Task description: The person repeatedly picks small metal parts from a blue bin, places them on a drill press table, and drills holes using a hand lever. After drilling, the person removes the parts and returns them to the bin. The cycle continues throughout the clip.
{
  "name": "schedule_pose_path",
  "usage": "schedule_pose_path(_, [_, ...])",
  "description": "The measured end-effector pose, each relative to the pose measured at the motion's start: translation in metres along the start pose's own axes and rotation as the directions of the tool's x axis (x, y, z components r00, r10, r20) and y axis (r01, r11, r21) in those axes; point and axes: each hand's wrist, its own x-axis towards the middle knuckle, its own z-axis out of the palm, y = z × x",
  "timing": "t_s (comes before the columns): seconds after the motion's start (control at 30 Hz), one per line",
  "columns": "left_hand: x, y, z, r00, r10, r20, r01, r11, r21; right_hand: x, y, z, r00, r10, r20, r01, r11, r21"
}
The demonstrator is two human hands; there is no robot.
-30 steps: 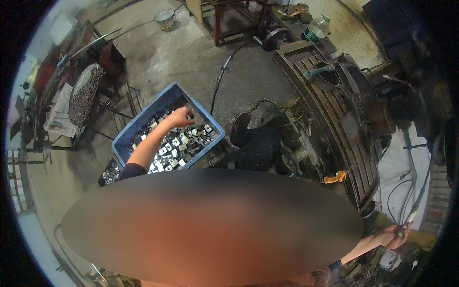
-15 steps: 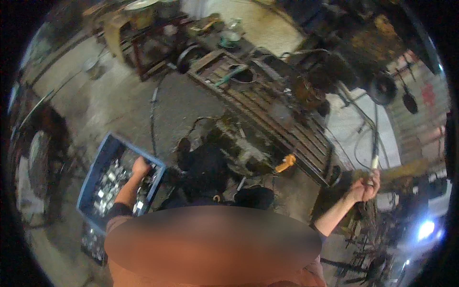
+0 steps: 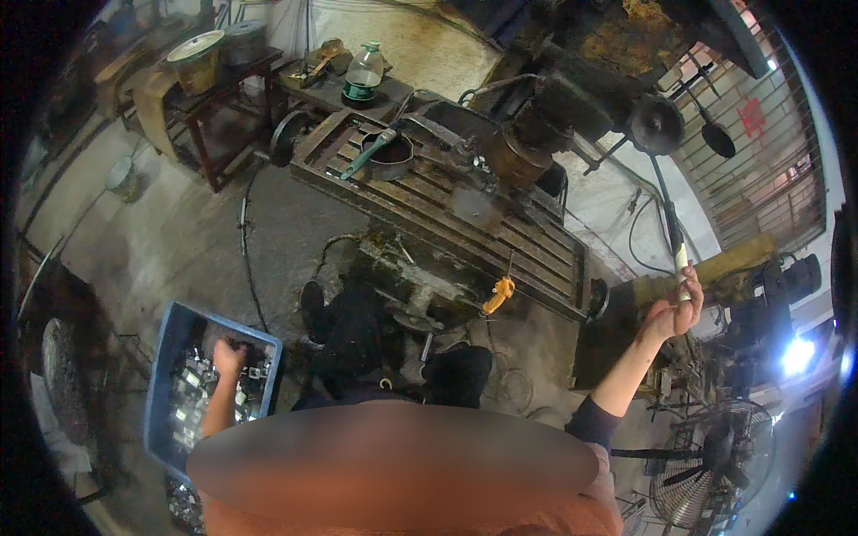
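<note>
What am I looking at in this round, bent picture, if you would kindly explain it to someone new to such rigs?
There is no robot here, only one person's two bare hands. The view comes from the left of two wide fisheye cameras worn on the head, looking down, so straight edges curve. The left hand is down in a blue bin among small silvery parts; whether it grips one is unclear. The right hand, out to the side, holds the pale grip of a dark bar. Ahead, a slotted metal bed carries a pan with a green handle.
</note>
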Motion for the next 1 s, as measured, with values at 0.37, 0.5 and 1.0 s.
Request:
schedule_pose_path(0.37, [0.037, -0.061, -0.048, 0.953, -0.154, 0.260, 0.298, 0.333, -0.895, 0.023, -0.016, 0.008, 0.993, 0.091, -0.070, -0.094, 0.995, -0.042])
schedule_pose_path(0.5, [0.005, 0.029, -0.143, 0.955, -0.165, 0.245, 0.219, -0.162, -0.962, 0.034, -0.026, 0.020, 0.978, 0.116, -0.173, -0.142, 0.979, -0.145])
schedule_pose_path(1.0, [0.007, 0.288, -0.110, 0.785, 0.488, 0.380, 0.309, 0.223, -0.925, 0.163, -0.017, -0.017, 0.938, -0.258, 0.230, 0.344, 0.774, -0.532])
